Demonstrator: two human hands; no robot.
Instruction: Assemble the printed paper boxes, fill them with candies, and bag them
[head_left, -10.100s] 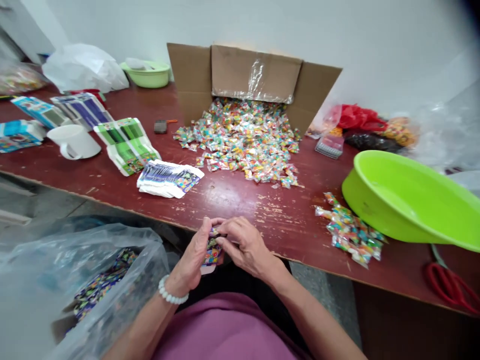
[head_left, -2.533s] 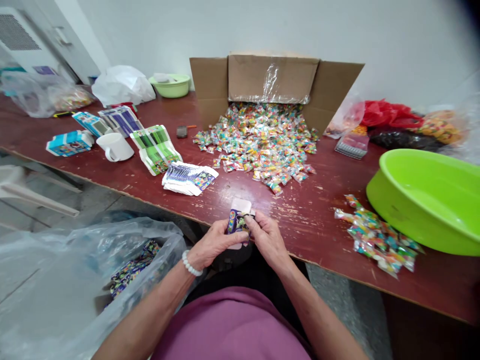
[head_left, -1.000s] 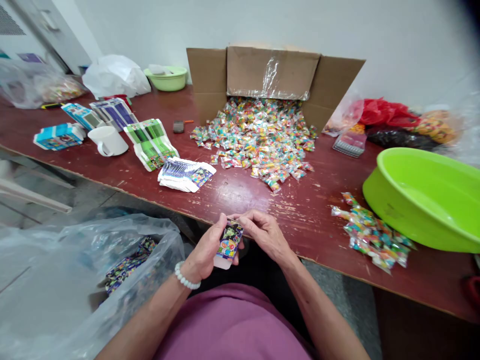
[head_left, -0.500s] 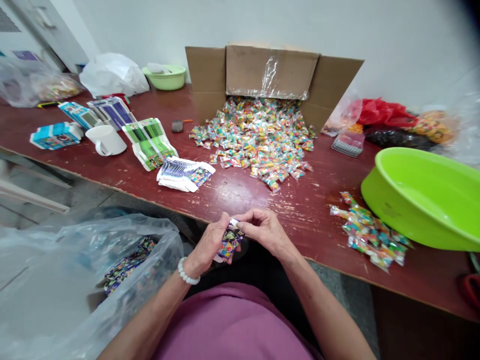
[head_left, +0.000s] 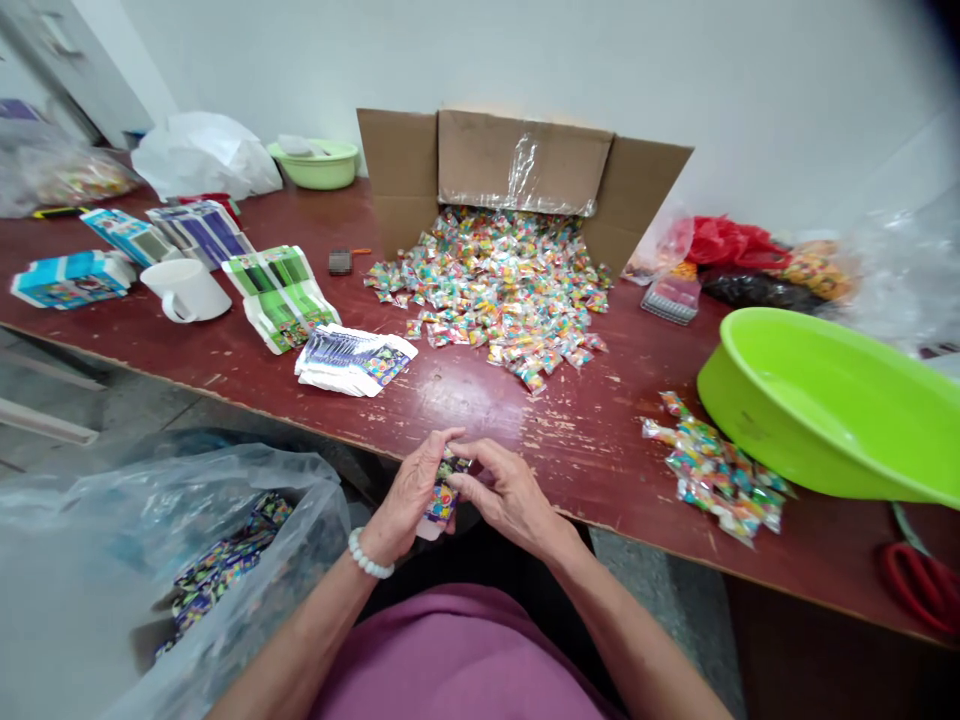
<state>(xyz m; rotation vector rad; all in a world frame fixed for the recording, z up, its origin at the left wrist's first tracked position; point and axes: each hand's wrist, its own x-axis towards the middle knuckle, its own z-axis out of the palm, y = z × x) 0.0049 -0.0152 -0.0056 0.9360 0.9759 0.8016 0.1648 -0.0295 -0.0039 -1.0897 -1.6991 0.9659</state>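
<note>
Just off the table's front edge, my left hand [head_left: 411, 492] is wrapped around a small purple printed carton [head_left: 441, 503]. My right hand [head_left: 504, 492] pinches the carton's upper end with thumb and fingers. A white flap sticks out at the carton's lower end, while its top is partly hidden by my fingers. Beyond my hands lies a fanned stack of flat purple cartons [head_left: 354, 360]. A heap of wrapped candies [head_left: 495, 285] spills from a cardboard box [head_left: 525, 160] lying on its side. On my left, a clear plastic bag [head_left: 300, 470] holds several purple cartons [head_left: 217, 575].
Green flat cartons [head_left: 281, 295], a white mug [head_left: 187, 290] and blue cartons [head_left: 75, 278] stand on the left. To the right are a big green basin [head_left: 825, 420], a smaller candy pile [head_left: 716, 470] and red-handled scissors [head_left: 919, 585]. The red table's [head_left: 570, 440] front edge runs before me.
My right fingers have moved down over the carton's upper end, and the white bit seen there is now covered. The view has turned slightly right.
</note>
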